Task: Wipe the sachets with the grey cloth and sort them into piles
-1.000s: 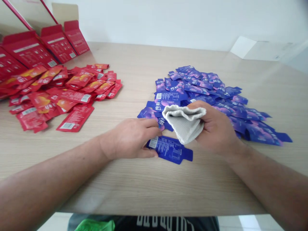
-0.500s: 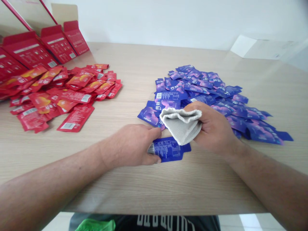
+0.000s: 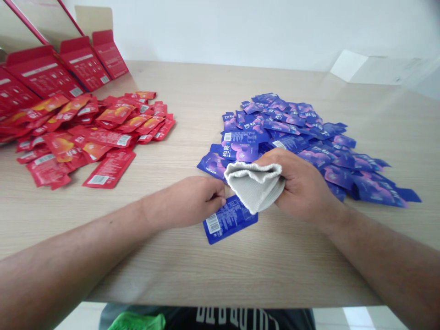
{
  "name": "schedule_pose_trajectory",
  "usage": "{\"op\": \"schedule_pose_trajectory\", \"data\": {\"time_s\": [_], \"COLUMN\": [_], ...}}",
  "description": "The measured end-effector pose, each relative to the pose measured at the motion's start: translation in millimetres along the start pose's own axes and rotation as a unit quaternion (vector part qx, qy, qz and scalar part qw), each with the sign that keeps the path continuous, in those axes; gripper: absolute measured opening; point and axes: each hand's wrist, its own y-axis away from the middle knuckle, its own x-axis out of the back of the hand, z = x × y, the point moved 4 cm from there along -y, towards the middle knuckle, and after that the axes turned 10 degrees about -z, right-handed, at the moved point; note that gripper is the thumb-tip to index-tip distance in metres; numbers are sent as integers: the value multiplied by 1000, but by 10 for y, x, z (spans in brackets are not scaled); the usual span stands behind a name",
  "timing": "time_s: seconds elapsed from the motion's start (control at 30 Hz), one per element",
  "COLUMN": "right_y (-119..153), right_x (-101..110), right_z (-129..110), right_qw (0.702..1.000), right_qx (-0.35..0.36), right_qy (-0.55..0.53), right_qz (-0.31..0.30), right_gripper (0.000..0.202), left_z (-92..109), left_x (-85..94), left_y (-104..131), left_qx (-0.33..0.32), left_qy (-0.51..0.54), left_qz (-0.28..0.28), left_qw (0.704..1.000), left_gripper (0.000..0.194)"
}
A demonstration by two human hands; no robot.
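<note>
A dark blue sachet (image 3: 231,222) lies slanted near the middle of the table, its printed back with the barcode facing up. Curled in at its upper edge, my left hand (image 3: 202,200) pinches it between thumb and fingers. My right hand (image 3: 302,185) grips a folded white knitted glove (image 3: 254,185), whose ribbed cuff sticks out to the left. The glove covers the sachet's upper right end; whether it presses on it I cannot tell. Just behind both hands is a loose heap of blue and purple sachets (image 3: 282,123).
A heap of red and orange sachets (image 3: 103,128) lies on the left of the wooden table (image 3: 192,270). Red cartons with raised flaps (image 3: 84,62) stand behind it. At the back right is a white box (image 3: 364,68). Something green (image 3: 137,321) shows below the table's front edge.
The blue sachet has turned, its left end swinging down toward me. My left hand's grip has moved from that end to the upper edge. The glove has shifted slightly left and down.
</note>
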Motion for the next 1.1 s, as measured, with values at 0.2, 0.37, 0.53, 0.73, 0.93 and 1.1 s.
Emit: {"op": "schedule_pose_trajectory", "data": {"time_s": [0.2, 0.37, 0.53, 0.73, 0.93, 1.1], "right_y": [19, 98, 141, 89, 106, 85], "right_x": [-47, -414, -536, -470, -536, -471], "right_z": [-32, -272, -477, -292, -375, -310], "right_qw": [998, 975, 964, 972, 965, 974], "right_qx": [12, 20, 103, 13, 78, 26], "right_qy": [25, 136, 95, 135, 98, 131], "right_qz": [-58, -176, -225, -191, -231, -185], "right_gripper": [28, 18, 21, 18, 21, 18], "left_z": [-55, -92, -67, -63, -75, -65], "left_x": [29, -25, -13, -29, -47, -37], "left_y": [-37, -76, -88, -84, -90, -85], "left_qx": [-1, 34, 10, -1, 9, 9], "left_qy": [104, 146, 116, 141, 151, 151], "left_qz": [-62, -98, -96, -114, -112, -114], "left_qw": [993, 984, 989, 983, 982, 982], "left_gripper": [17, 18, 22, 23, 22, 21]}}
